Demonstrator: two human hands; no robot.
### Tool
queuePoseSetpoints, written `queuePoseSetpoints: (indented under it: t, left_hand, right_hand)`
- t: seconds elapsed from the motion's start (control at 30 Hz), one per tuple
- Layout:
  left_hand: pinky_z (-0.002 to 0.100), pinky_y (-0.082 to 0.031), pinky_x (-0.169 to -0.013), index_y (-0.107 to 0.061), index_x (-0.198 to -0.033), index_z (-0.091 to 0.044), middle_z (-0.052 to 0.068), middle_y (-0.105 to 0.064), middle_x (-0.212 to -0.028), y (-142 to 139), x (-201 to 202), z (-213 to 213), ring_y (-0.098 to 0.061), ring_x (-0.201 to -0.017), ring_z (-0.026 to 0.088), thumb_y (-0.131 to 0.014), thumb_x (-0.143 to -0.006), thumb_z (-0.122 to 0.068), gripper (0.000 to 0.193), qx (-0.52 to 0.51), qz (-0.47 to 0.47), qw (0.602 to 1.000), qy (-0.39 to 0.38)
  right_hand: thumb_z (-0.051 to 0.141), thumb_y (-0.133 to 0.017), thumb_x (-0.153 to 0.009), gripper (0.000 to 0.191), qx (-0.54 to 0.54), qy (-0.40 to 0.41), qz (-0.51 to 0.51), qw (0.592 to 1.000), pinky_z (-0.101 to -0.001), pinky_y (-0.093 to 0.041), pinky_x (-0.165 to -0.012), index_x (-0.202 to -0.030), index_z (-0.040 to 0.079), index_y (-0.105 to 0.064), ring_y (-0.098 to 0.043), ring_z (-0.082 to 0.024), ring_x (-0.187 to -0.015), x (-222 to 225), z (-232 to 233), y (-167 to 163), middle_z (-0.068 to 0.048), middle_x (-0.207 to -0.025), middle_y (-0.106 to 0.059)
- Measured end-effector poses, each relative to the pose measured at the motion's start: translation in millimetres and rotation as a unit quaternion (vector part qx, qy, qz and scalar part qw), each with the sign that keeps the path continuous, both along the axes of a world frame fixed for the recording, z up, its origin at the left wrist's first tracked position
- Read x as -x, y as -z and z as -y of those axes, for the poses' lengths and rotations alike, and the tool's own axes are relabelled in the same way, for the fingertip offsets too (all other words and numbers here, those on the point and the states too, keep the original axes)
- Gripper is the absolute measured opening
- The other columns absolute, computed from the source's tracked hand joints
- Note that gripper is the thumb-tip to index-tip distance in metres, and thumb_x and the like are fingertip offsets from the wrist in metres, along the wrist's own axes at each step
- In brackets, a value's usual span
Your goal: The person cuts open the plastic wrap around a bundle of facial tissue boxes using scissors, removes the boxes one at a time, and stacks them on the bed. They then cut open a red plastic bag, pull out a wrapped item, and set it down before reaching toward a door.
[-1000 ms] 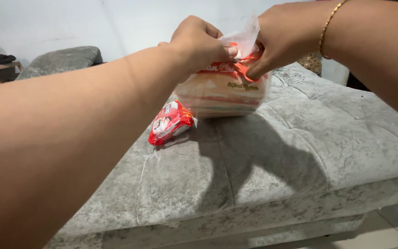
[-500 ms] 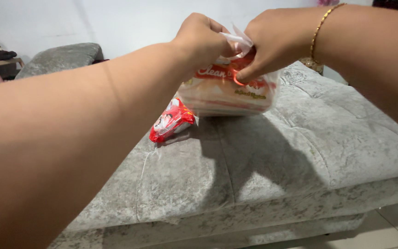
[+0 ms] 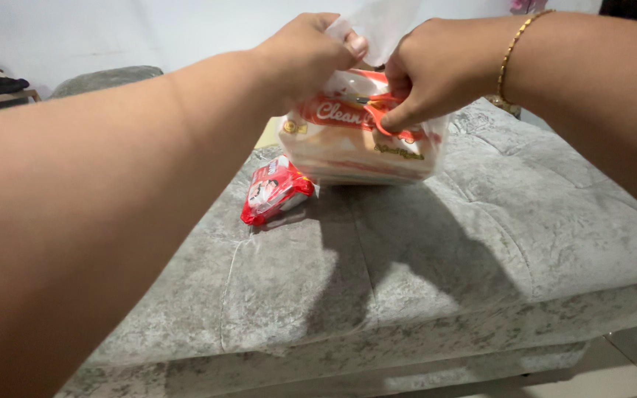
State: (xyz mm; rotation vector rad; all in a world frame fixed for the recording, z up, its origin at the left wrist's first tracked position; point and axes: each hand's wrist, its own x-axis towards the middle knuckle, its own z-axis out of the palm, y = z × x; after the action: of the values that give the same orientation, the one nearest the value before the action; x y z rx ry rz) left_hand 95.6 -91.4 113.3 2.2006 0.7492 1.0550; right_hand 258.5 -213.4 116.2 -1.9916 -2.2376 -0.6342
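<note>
My left hand (image 3: 307, 55) is closed on the gathered clear plastic at the top of the bag (image 3: 363, 144), fingers pinched tight on the film. My right hand (image 3: 425, 70) is closed just beside it on the same neck, thumb and forefinger down against an orange tie (image 3: 377, 118) at the bag's upper face; I cannot tell whether the tie is actually clamped or only touched. A gold bracelet (image 3: 514, 51) sits on my right wrist.

The bag stands upright, neck pointing up toward my hands. Its long axis runs left to right across the view, broad printed face toward me. Whether its base rests on the grey cushion (image 3: 407, 273) or is lifted just clear, I cannot tell; its shadow falls on the cushion directly in front of it.

A small red packet (image 3: 274, 191) lies on the cushion just left of the bag's lower corner, near but apparently apart, its long axis slanting away from me.

In front of the bag the cushion is bare up to its near edge; right of the bag it is also bare, running to the right edge.
</note>
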Motion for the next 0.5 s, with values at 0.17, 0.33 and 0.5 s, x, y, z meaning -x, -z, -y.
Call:
queuePoseSetpoints:
  t: [0.17,0.33,0.5]
  left_hand:
    - [0.040,-0.055,-0.072,-0.068,-0.105,-0.011,0.005,-0.068,-0.091,-4,4,-12,-0.064,-0.083,0.019,-0.055,-0.102,-0.042,0.034,-0.073,-0.088,0.991,-0.065]
    - [0.043,-0.052,-0.083,-0.071,-0.108,-0.011,0.012,-0.072,-0.101,-2,18,-12,-0.068,-0.093,0.029,-0.040,-0.106,-0.054,0.053,-0.271,-0.248,0.924,-0.108]
    - [0.044,-0.053,-0.085,-0.069,-0.121,-0.007,0.019,-0.073,-0.106,-8,34,2,-0.068,-0.099,0.037,-0.082,-0.078,-0.042,0.057,-0.404,-0.364,0.835,-0.082]
  right_hand:
    - [0.050,-0.078,-0.075,0.047,0.007,-0.006,0.002,1.000,-0.0436,-0.057,-0.077,-0.101,0.010,-0.081,-0.071,-0.029,-0.084,-10,-7,2,-0.012,-0.089,-0.077]
    - [0.049,-0.079,-0.076,0.046,0.019,0.016,0.009,1.000,-0.0451,-0.058,-0.075,-0.096,0.008,-0.081,-0.070,-0.030,-0.083,-20,-11,7,-0.013,-0.087,-0.075]
    - [0.048,-0.078,-0.076,0.043,0.033,0.012,0.023,0.999,-0.0448,-0.057,-0.075,-0.091,0.008,-0.082,-0.070,-0.031,-0.083,-25,-14,14,-0.013,-0.085,-0.075]
